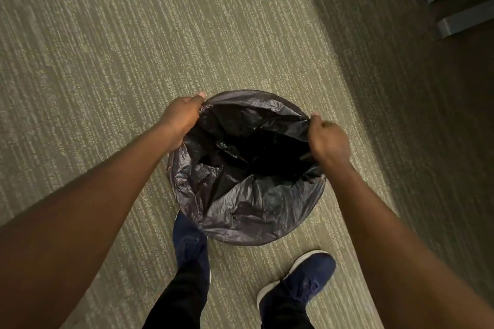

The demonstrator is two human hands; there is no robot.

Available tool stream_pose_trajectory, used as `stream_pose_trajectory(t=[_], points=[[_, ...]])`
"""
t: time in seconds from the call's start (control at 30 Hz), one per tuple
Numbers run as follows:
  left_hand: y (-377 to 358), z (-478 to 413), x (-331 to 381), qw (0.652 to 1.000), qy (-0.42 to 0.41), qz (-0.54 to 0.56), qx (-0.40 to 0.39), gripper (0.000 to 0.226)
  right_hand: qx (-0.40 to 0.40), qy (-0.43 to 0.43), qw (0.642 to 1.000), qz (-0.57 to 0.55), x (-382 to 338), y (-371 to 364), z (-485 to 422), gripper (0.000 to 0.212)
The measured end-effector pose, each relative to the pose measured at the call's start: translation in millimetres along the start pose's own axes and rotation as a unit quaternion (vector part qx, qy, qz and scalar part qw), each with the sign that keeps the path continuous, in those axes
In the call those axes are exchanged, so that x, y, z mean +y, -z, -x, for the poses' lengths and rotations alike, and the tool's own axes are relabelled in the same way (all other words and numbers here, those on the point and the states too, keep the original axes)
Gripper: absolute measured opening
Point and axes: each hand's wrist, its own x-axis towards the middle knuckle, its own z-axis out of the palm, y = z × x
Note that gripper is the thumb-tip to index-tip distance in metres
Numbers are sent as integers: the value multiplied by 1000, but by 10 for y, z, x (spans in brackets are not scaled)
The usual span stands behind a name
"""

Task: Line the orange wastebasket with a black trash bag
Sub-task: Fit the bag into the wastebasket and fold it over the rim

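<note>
Two bare forearms reach down from the near edge toward a crinkled black plastic trash bag (246, 168) standing on the striped grey-green carpet floor (93, 48), just beyond a pair of navy lace-up shoes (296, 286). The left hand (184, 120) has its fingers clamped on the bag's hem at the far-left of the mouth; the right hand (330, 141) pinches the hem on the right side, fingers closed over the plastic. The bag's round open mouth suggests it already sits over the orange wastebasket, though no orange shows anywhere, so the bin itself is hidden under the film. To finish well, I would stretch the hem outward and down evenly on both sides, folding it over the rim all the way round, then press the slack into the bottom so no air pocket lifts it.
</note>
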Motion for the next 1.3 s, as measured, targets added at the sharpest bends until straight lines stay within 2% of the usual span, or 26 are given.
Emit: stream_pose_trajectory(t=[0.07,0.13,0.2,0.27,0.3,0.4,0.43,0.47,0.53,0.57,0.6,0.63,0.67,0.7,0.73,0.8,0.83,0.87,0.93,1.0,1.07,1.1,1.13,1.2,1.3], points=[[9,-33,19,1000,16,-3,-17,61,68,137,988,1,-164,39,-36,52],[14,-42,24,999,19,-10,-24,64,38,256,966,0,-414,-28,-66,54],[11,-33,20,1000,10,-17,-23,63,-14,319,944,86,-613,-173,-95,60],[22,-18,-14,1000,-14,-24,-10,57,-5,320,934,161,-713,-272,-191,65],[35,-1,-34,999,-31,-32,-1,56,-18,296,940,167,-741,-282,-265,68],[102,165,-91,993,-79,-63,59,61,-144,178,967,107,-815,-190,-452,74],[131,253,-131,990,-85,-72,89,68,-154,150,969,119,-839,-140,-475,76],[156,347,-187,987,-85,-82,113,75,-116,156,970,148,-847,-100,-475,76],[149,561,-339,983,-84,-101,126,86,70,244,954,159,-811,-51,-333,64],[114,663,-421,982,-92,-113,121,85,142,314,933,101,-784,-56,-179,55],[64,755,-497,979,-103,-127,120,78,164,378,911,31,-746,-95,25,46],[11,812,-556,975,-115,-138,128,66,138,424,895,-24,-689,-177,253,40],[-37,841,-598,970,-130,-145,145,55,79,453,887,-42,-581,-303,479,38],[-76,846,-624,964,-143,-151,168,48,-5,460,888,-1,-417,-462,681,39],[-96,834,-632,959,-150,-153,187,45,-107,440,887,93,-227,-617,837,45],[-103,800,-648,954,-160,-149,207,47,-313,320,847,286,157,-852,934,61],[-106,784,-670,952,-169,-146,210,48,-382,255,821,339,289,-932,907,66],[-110,776,-693,951,-178,-146,208,48,-415,219,804,366,352,-992,861,67],[-120,768,-721,949,-186,-149,208,49,-403,204,809,376,284,-1078,743,63],[-115,749,-728,947,-187,-154,212,50,-355,219,844,337,75,-1163,582,55],[-108,725,-734,944,-196,-158,215,50,-346,213,881,241,-141,-1281,378,44],[-109,721,-741,942,-203,-159,215,50,-377,168,894,172,-222,-1357,268,38],[-110,717,-753,940,-211,-159,214,49,-424,103,893,108,-283,-1462,155,35],[-108,703,-784,938,-220,-159,217,48,-473,8,879,58,-292,-1735,-75,35],[-123,650,-838,931,-224,-168,234,49,-476,-16,874,92,-129,-2148,-328,27]])
